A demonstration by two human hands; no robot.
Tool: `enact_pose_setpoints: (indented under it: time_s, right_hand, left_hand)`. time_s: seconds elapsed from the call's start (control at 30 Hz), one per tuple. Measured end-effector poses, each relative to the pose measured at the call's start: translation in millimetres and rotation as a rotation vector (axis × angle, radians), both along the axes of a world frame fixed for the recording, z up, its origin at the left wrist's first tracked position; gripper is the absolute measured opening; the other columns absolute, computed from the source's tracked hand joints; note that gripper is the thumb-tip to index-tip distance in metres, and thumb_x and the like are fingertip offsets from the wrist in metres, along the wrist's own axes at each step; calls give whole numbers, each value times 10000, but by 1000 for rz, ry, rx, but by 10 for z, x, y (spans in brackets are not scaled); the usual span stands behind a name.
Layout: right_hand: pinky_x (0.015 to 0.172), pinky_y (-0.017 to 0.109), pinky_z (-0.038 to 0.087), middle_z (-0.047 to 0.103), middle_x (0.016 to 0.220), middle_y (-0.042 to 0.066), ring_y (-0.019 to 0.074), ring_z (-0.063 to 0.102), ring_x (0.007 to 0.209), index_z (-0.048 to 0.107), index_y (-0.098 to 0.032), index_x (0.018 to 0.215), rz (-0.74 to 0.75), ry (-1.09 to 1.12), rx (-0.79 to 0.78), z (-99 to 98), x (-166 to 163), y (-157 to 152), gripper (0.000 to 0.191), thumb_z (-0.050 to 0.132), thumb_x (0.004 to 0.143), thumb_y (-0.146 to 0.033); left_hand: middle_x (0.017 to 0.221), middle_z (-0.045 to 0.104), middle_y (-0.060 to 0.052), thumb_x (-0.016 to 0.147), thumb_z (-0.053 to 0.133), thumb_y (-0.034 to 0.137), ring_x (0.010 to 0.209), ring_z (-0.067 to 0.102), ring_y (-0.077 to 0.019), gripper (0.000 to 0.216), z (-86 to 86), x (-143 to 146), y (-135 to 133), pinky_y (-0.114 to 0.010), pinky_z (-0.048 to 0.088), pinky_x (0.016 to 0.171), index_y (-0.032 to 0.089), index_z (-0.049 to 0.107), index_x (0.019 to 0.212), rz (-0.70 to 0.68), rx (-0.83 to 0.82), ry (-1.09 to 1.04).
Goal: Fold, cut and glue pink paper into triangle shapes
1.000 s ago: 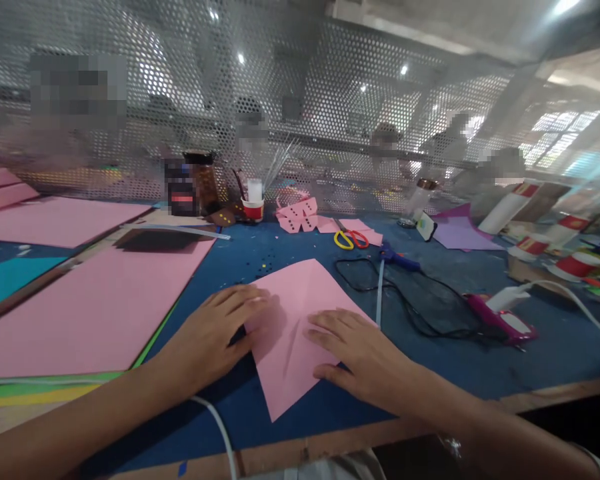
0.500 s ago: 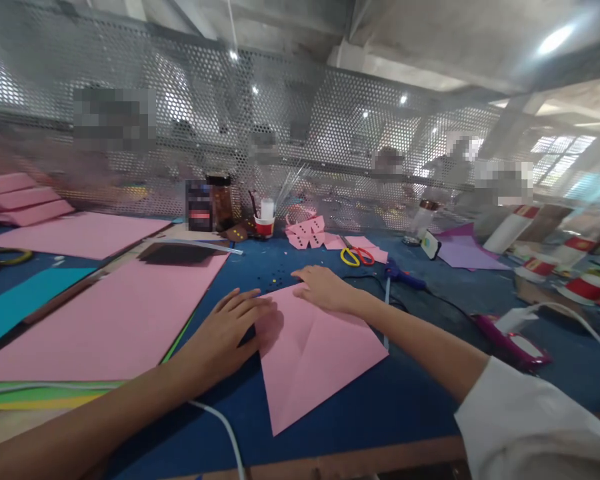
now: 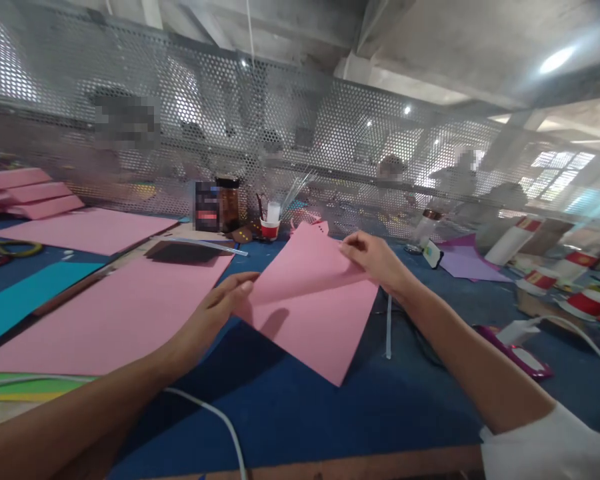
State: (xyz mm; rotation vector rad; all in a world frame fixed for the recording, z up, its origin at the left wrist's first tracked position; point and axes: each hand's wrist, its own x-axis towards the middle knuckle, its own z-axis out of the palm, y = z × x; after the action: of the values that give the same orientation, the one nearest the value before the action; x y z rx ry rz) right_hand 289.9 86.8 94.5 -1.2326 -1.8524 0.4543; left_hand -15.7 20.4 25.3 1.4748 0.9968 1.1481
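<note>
As left hand [image 3: 224, 300] and right hand [image 3: 375, 261] pinch a pink sheet [image 3: 307, 307], corners toward twelve and six, red cup's [image 3: 269, 231] label blurred

Pink paper sheet [image 3: 313, 310]; creased across middle; tilted, lifted above blue tabletop [image 3: 290, 413]

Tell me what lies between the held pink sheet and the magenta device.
In the head view, a translucent stick and a dark cord, partly hidden by the right forearm, lie between the pink sheet and the magenta device.
</note>
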Motion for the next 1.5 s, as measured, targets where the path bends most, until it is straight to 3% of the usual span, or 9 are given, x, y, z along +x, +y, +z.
enact_pose_setpoints:
  time_s: [0.13, 0.27, 0.43, 0.53, 0.7, 0.83, 1.0, 1.2, 1.5]
  right_hand:
    - [747, 305, 444, 673, 851, 45, 177, 586, 791, 670, -162, 891, -157, 202, 62, -6, 68, -243, 279, 646, 843, -436]
    - [704, 291, 451, 643, 828, 33, 172, 585, 761, 628, -169, 887, -137, 322, -25, -212, 1, -469, 291, 647, 847, -457]
    - [734, 326, 514, 656, 906, 56, 200, 644, 826, 591, -170, 977, -33, 240, -156, -384, 55, -561, 307, 642, 865, -451]
    - [801, 387, 555, 655, 1043, 104, 232, 667, 928, 548, -178, 1122, -39, 187, 2, -268, 108, -546, 367, 640, 879, -437]
    - [1022, 440, 459, 658, 1173, 79, 243, 614, 1119, 643, -233, 1118, -15, -123, 341, 213, -130, -659, 221, 587, 948, -364]
    - [889, 357, 497, 709, 1101, 58, 209, 652, 1005, 675, -222, 1098, 197, -269, 206, 354, -502, -730, 229, 594, 955, -381]
    - [716, 281, 462, 731, 889, 28, 153, 639, 795, 706, -185, 902, 287, -297, 4, 156, -690, -595, 216, 560, 966, -332]
    - [697, 260, 448, 714, 843, 7, 139, 618, 772, 700, -185, 878, 371, -168, -102, -65, -651, -511, 194, 571, 951, -310]
    - [746, 274, 481, 712, 861, 13, 148, 638, 804, 665, -186, 876, 358, -55, -152, -248, -742, -516, 83, 594, 904, -219]
  left_hand:
    - [1244, 705, -120, 914, 607, 515, 1089, 684, -310, 449, 69, 63, -6, -472, 548, 962, 205, 638, 1237, -184, -205, -358]
    - [1010, 761, -70, 842, 755, 363, 877, 713, -206, 283, 39, 57, 0, -318, 583, 812, 175, 701, 1047, -41, -212, -305]
    - [885, 756, -65, 862, 723, 402, 752, 686, -168, 279, 76, -12, -2, -238, 552, 664, 147, 718, 976, 76, -205, -225]
    - [807, 746, -62, 826, 743, 409, 671, 677, -182, 276, 146, -25, -15, -264, 546, 607, 155, 715, 933, 50, -261, -218]
    - [746, 706, -43, 818, 732, 404, 619, 633, -163, 247, 270, 87, -83, -245, 470, 553, 165, 682, 857, -61, -247, -144]
    - [705, 639, -3, 830, 699, 384, 608, 565, -139, 226, 315, 231, -100, -231, 393, 546, 168, 639, 803, -143, -91, 30]
    - [794, 642, -23, 894, 617, 381, 683, 560, -155, 216, 297, 327, -64, -251, 402, 605, 168, 649, 895, -287, -14, 96]
    - [736, 543, 24, 929, 567, 433, 687, 479, -140, 271, 236, 349, -21, -236, 356, 606, 180, 595, 834, -74, 113, 192]
    - [687, 503, 30, 911, 552, 436, 649, 438, -137, 300, 136, 383, -27, -226, 330, 566, 184, 587, 750, -65, 103, 293]
